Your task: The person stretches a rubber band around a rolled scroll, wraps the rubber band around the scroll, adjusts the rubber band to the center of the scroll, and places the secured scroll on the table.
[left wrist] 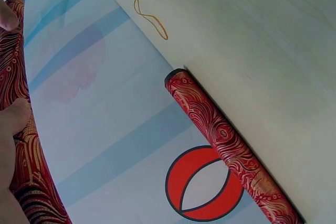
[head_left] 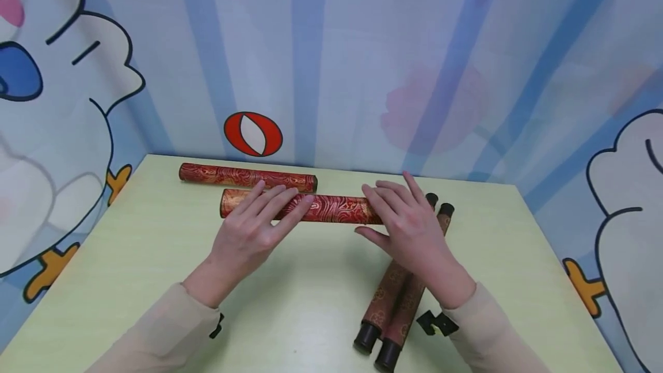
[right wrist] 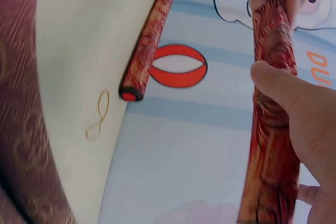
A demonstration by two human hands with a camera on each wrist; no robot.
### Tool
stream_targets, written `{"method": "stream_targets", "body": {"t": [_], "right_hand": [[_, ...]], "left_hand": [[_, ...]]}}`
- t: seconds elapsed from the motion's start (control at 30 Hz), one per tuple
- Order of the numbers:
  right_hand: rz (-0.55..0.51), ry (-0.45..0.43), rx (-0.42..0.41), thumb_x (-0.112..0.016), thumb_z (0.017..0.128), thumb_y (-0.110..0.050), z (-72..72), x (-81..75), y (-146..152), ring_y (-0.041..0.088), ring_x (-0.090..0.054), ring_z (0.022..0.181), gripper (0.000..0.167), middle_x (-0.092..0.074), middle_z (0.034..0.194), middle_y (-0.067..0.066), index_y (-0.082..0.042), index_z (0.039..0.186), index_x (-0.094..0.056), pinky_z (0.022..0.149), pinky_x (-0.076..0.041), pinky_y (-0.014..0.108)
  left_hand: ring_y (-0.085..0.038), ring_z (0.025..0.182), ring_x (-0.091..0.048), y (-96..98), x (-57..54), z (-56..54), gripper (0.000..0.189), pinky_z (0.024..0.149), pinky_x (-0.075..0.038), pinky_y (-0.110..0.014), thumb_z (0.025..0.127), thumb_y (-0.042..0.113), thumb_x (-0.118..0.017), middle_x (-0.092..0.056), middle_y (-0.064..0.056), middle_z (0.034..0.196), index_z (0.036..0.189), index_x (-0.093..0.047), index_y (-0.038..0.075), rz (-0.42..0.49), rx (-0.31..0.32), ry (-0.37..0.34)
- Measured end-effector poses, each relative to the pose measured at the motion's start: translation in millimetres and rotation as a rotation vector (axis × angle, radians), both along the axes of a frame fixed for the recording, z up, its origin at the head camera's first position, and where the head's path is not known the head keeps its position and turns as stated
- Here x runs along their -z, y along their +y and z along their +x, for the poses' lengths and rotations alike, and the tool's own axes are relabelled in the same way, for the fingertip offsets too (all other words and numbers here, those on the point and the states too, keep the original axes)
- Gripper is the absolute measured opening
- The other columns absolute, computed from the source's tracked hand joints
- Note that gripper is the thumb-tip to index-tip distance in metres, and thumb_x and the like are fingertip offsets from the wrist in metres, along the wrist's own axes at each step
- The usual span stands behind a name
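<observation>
A red roll (head_left: 334, 208) with a gold swirling pattern lies crosswise in both hands, lifted off the table. My left hand (head_left: 252, 228) grips its left part, fingers laid over the top. Near the other end, my right hand (head_left: 416, 235) holds it; in the right wrist view the thumb (right wrist: 275, 85) presses one side while fingers show at the other. A second red roll (head_left: 223, 174) with dark ends lies at the table's back edge. The right hand covers the held roll's right end in the head view.
Two brown patterned rolls (head_left: 385, 295) with black end caps lie side by side under the right forearm. A thin yellow loop (left wrist: 150, 19) rests on the table (head_left: 129, 246) near its back edge. Behind the table stands a printed blue-striped backdrop (head_left: 347, 62).
</observation>
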State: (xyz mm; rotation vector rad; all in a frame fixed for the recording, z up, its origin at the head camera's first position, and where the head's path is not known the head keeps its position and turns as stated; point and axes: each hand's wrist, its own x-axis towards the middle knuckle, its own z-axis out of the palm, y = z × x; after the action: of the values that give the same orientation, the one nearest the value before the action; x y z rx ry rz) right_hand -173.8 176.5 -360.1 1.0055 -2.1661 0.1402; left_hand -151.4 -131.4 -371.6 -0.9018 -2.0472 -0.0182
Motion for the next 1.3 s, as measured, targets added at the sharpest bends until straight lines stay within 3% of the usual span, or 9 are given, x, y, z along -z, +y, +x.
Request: {"method": "stream_targets", "body": {"t": [0.2, 0.4, 0.63, 0.83, 1.03, 1.2, 1.3], "right_hand": [[-0.017, 0.01, -0.014, -0.101, 0.073, -0.023, 1.2, -1.9, 10, 0.037, -0.068, 0.118, 0.062, -0.077, 0.113, 0.012, -0.002, 0.125, -0.074, 0.12, -0.04, 0.064], [-0.057, 0.038, -0.054, -0.102, 0.072, -0.015, -1.5, -3.1, 3, 0.036, -0.07, 0.114, 0.06, -0.079, 0.112, 0.014, 0.0, 0.124, -0.076, 0.118, -0.044, 0.062], [-0.026, 0.053, -0.064, -0.099, 0.077, -0.02, -4.9, 0.2, -5, 0.035, -0.069, 0.118, 0.064, -0.078, 0.12, 0.014, -0.001, 0.132, -0.073, 0.119, -0.044, 0.06], [-0.086, 0.065, -0.048, -0.103, 0.07, -0.022, -3.7, 0.0, 0, 0.037, -0.068, 0.12, 0.076, -0.076, 0.124, 0.016, -0.002, 0.136, -0.07, 0.118, -0.044, 0.062], [-0.066, 0.047, -0.075, -0.099, 0.078, -0.018, -4.8, -2.6, -4, 0.037, -0.069, 0.119, 0.067, -0.076, 0.124, 0.015, -0.002, 0.136, -0.071, 0.119, -0.044, 0.06], [-0.085, 0.061, -0.089, -0.099, 0.075, -0.012, -3.9, -3.8, -3, 0.036, -0.07, 0.115, 0.065, -0.078, 0.121, 0.016, -0.001, 0.133, -0.073, 0.117, -0.046, 0.06], [-0.055, 0.055, -0.091, -0.097, 0.08, -0.016, -2.5, -3.8, -1, 0.035, -0.069, 0.117, 0.062, -0.078, 0.122, 0.015, -0.001, 0.135, -0.072, 0.118, -0.045, 0.059]], "left_hand": [[-0.038, 0.115, -0.073, 3.4, 0.0, 1.2, 0.073, 0.107, -0.054, -0.056, 0.079, -0.007, -0.089, -0.073, -0.02, 0.127, 0.145, -0.067, 0.012, 0.032, 0.032, -0.002], [-0.037, 0.114, -0.073, 8.8, -0.7, 1.9, 0.072, 0.108, -0.054, -0.056, 0.079, -0.005, -0.09, -0.074, -0.019, 0.126, 0.145, -0.067, 0.013, 0.05, 0.022, -0.003], [-0.036, 0.114, -0.073, 12.1, -2.6, 0.4, 0.07, 0.106, -0.055, -0.055, 0.079, -0.002, -0.092, -0.075, -0.018, 0.125, 0.144, -0.068, 0.013, 0.043, 0.001, 0.001], [-0.037, 0.113, -0.073, 8.0, -8.4, 1.2, 0.071, 0.105, -0.056, -0.055, 0.081, -0.008, -0.088, -0.074, -0.019, 0.126, 0.145, -0.066, 0.013, 0.051, 0.022, -0.013], [-0.04, 0.111, -0.073, 3.6, -9.4, 5.2, 0.074, 0.102, -0.057, -0.059, 0.076, -0.012, -0.088, -0.074, -0.021, 0.125, 0.143, -0.068, 0.011, 0.1, 0.044, 0.009], [-0.039, 0.112, -0.074, 14.2, -8.8, 1.9, 0.073, 0.104, -0.056, -0.056, 0.079, -0.005, -0.09, -0.074, -0.021, 0.126, 0.145, -0.066, 0.011, 0.073, 0.047, 0.012], [-0.039, 0.111, -0.074, 19.4, -6.2, 1.1, 0.072, 0.104, -0.056, -0.056, 0.077, -0.005, -0.091, -0.074, -0.021, 0.125, 0.144, -0.067, 0.011, 0.075, 0.05, 0.013]]}}
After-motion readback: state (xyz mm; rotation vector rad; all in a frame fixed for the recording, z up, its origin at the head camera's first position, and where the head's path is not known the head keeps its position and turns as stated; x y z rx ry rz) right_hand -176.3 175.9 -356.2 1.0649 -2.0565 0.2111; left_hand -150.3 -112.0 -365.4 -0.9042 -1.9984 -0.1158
